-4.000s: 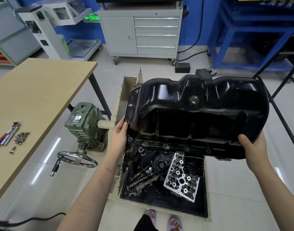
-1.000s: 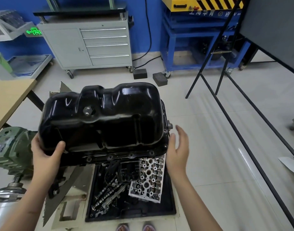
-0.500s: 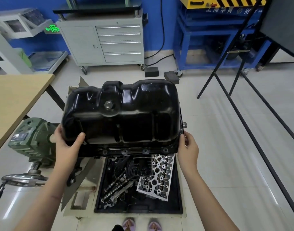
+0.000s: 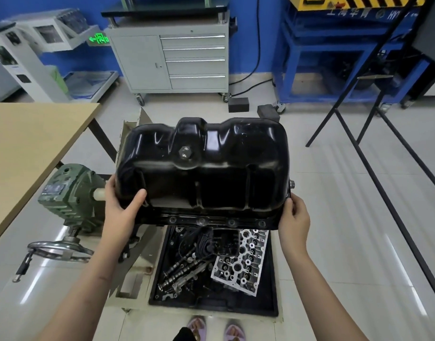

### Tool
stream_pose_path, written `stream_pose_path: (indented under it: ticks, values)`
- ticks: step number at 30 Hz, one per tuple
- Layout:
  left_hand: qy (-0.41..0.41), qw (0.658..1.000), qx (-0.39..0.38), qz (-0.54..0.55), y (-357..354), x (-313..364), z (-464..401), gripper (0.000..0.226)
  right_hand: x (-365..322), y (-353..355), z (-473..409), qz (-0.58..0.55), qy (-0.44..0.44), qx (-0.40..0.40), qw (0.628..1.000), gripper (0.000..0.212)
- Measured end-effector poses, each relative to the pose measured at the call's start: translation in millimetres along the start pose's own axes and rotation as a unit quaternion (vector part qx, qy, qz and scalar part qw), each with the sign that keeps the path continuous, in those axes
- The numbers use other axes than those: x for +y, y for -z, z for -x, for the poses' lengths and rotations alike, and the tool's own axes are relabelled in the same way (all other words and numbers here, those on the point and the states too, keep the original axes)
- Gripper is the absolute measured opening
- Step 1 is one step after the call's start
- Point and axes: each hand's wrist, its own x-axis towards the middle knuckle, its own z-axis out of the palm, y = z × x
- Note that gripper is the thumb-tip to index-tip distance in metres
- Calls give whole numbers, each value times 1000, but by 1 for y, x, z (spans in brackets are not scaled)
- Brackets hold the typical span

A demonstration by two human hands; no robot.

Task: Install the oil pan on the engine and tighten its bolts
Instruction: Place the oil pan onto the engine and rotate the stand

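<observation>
The black oil pan [image 4: 201, 168] is being held dome-up by both hands above a black tray [image 4: 270, 279] of engine parts on the floor. Its left end is being gripped by the left hand [image 4: 121, 210], thumb curled over the pan's wall. Its right flange corner is being pinched by the right hand [image 4: 294, 217]. A green gearbox [image 4: 68, 193] with a handwheel [image 4: 60, 248] is sitting just beside the left hand, next to a wooden table [image 4: 26, 148].

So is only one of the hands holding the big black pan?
No, the left hand and the right hand both grip the oil pan.
</observation>
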Motion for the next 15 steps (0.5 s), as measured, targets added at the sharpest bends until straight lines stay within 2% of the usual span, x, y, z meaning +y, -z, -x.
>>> stream_pose_path:
  ticks: [3, 5, 7, 9, 10, 12, 15]
  values:
    - [6, 1000, 3, -3, 1, -2, -1, 75, -13, -2, 11, -23, 44, 24, 998, 46]
    - [5, 1000, 2, -4, 1, -3, -2, 77, -30, -7, 27, -12, 145, 8, 989, 61]
    - [4, 1000, 4, -6, 0, -2, -1, 79, -51, -17, 47, 85, 317, -8, 945, 67]
    - [-7, 1000, 5, -12, -1, 1, -1, 68, -71, -37, 64, 153, 484, -12, 862, 61]
    - [-12, 1000, 3, -14, -1, 4, 0, 63, -81, -50, 71, 163, 534, -19, 829, 56]
    - [-13, 1000, -7, 8, 0, 9, -1, 65, -97, -74, 81, 181, 580, -40, 793, 50]
    - [-15, 999, -25, 36, 4, 13, -2, 75, -104, -100, 79, 242, 585, -50, 773, 49]
